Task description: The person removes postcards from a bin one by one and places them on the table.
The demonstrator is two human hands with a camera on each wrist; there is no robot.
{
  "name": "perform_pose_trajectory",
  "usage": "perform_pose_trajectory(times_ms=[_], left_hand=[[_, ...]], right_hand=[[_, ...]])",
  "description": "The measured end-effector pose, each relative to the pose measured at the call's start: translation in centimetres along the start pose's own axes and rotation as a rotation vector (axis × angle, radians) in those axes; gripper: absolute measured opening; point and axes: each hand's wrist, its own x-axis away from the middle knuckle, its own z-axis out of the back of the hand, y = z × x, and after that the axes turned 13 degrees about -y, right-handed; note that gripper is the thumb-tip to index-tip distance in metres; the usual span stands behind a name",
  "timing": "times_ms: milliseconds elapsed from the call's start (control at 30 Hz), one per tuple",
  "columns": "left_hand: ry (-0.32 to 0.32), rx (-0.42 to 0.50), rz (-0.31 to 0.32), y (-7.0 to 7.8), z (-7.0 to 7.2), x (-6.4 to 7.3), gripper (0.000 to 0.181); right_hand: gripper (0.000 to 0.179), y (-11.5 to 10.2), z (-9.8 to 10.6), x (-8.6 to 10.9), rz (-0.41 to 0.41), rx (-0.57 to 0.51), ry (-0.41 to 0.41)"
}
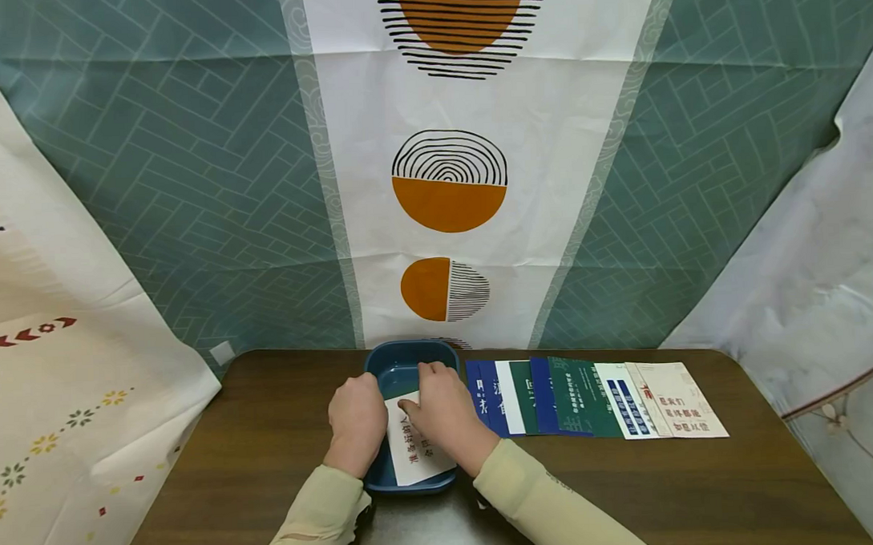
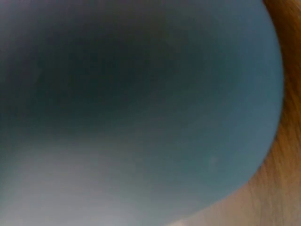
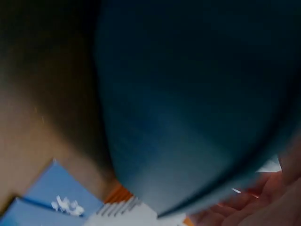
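Observation:
A white card with dark printed characters lies slanted over the inside of a deep blue plastic basin. My right hand pinches the card near its upper right, thumb across its face. At the basin's left side, my left hand is curled at the card's left edge and appears to grip it; its fingertips are hidden. Blurred basin wall fills most of the left wrist view. In the right wrist view, some fingers show beyond the basin's dark side.
Right of the basin, several blue, green and white printed cards overlap in a row on the brown wooden table. A patterned cloth hangs behind the table's far edge. Pale cloths hang at both sides.

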Motion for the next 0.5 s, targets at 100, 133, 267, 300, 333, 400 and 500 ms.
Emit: perform_pose_trajectory(times_ms=[100, 133, 267, 300, 333, 400, 500], left_hand=[[0.008, -0.002, -0.006, 0.0, -0.1, 0.0, 0.012], [0.010, -0.002, -0.008, 0.0, -0.2, 0.0, 0.012], [0.016, -0.003, -0.009, 0.0, -0.1, -0.1, 0.011], [0.016, -0.002, -0.009, 0.0, -0.1, -0.1, 0.010], [0.013, -0.003, -0.006, 0.0, -0.1, -0.1, 0.011], [0.007, -0.001, -0.003, 0.0, 0.0, -0.1, 0.010], [-0.003, 0.007, 0.000, 0.0, 0.0, -0.1, 0.010]], right_hand=[[0.069, 0.0, -1.1, -0.1, -0.007, 0.032, -0.024], [0.069, 0.0, -1.4, -0.2, -0.012, 0.042, -0.030], [0.073, 0.1, -2.4, -0.3, -0.037, 0.097, -0.055], [0.075, 0.1, -2.5, -0.3, -0.042, 0.116, -0.061], [0.077, 0.1, -2.7, -0.3, -0.047, 0.130, -0.065], [0.083, 0.0, -2.9, -0.2, -0.057, 0.166, -0.072], [0.095, -0.2, -3.4, -0.2, -0.078, 0.202, -0.069]])
